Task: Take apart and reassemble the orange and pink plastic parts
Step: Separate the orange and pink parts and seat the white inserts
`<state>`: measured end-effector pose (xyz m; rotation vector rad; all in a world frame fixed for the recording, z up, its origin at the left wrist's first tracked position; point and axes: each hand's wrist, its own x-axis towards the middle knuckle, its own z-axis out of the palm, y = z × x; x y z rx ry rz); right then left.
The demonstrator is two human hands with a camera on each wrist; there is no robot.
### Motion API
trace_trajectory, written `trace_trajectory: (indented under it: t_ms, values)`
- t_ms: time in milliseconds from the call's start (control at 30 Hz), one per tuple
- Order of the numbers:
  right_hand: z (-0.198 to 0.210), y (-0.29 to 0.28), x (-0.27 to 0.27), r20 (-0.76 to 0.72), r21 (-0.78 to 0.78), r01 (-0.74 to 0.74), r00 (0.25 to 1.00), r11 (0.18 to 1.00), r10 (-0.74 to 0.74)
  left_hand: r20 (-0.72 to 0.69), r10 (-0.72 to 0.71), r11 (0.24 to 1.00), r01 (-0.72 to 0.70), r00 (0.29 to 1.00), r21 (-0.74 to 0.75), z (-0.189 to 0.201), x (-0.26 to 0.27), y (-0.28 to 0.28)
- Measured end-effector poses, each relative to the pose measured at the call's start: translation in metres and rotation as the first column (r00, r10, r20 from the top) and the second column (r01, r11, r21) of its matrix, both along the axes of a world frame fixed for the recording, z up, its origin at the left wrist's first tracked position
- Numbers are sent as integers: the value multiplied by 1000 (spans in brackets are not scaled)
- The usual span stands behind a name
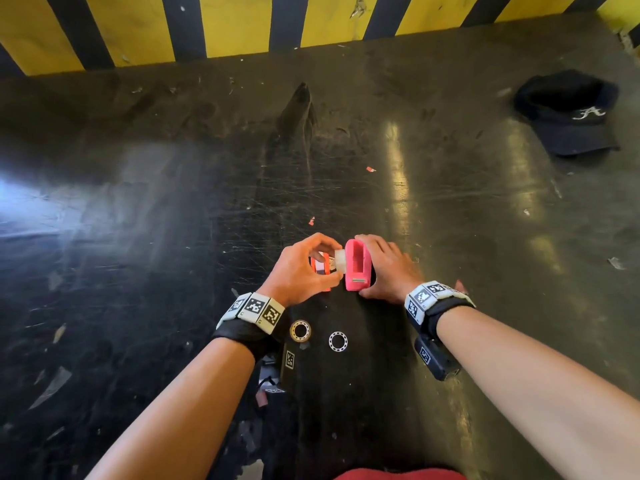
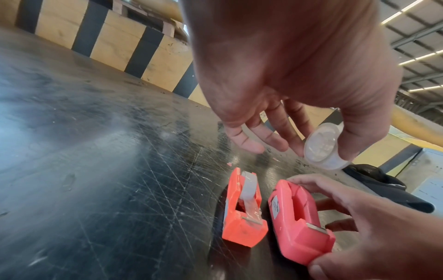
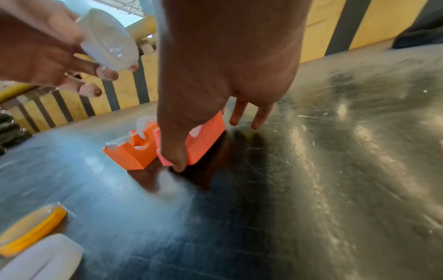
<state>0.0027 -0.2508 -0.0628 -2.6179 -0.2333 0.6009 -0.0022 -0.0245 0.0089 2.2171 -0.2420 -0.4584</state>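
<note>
Your left hand (image 2: 299, 79) pinches a clear tape roll (image 2: 322, 146) above the pink tape dispenser (image 2: 299, 225), low in the frame, which your right hand (image 2: 374, 227) grips on the black table (image 2: 107, 151). The orange tape dispenser (image 2: 242, 214) stands just left of it.

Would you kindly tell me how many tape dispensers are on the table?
2: the orange dispenser sits free beside the pink dispenser, which the right hand steadies. None appears hidden.
</note>
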Motion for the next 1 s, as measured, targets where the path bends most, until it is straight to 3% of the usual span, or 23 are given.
trace_trajectory:
  t_ms: [100,267,633,833,1000]
  values:
    - [3,0,-5,39,153,-37,999,987,32,48,-41,998,39,998,43,2,0,-2]
    - [27,5,-16,104,281,-77,993,957,50,113,-73,992,60,991,112,7,-3,-6]
    - [64,12,-45,126,325,-11,992,945,-32,163,-67,977,32,984,209,15,-20,-11]
    - [66,10,-47,119,326,-18,993,945,-22,152,-12,992,-7,988,123,17,-24,-13]
    - [69,8,-44,117,318,-30,993,947,-8,181,-46,995,29,983,93,24,-22,-9]
